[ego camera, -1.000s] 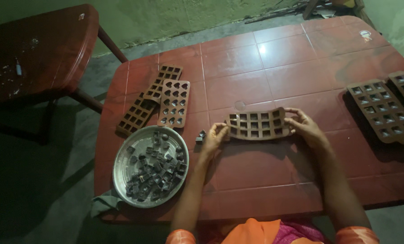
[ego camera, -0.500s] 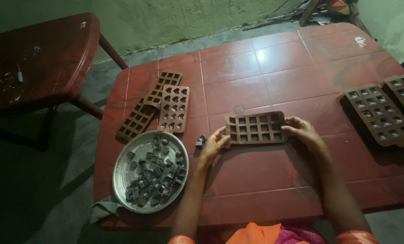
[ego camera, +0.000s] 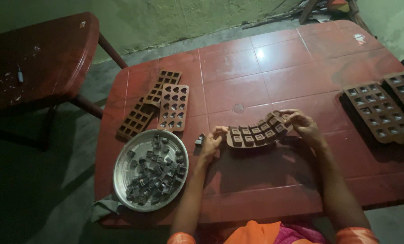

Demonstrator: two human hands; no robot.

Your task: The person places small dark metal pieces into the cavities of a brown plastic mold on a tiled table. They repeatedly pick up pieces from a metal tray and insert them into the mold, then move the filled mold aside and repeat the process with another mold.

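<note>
A brown mould [ego camera: 256, 132], its long axis left to right above the table [ego camera: 274, 68], is pinched at each end by left hand [ego camera: 211, 142] and right hand [ego camera: 304, 126], apparently flexed upward at the right.

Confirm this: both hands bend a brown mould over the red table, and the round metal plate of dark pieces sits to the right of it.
Not quite. The head view shows the plate left of the mould, beside the left hand. The right hand and red table are as stated.
</note>
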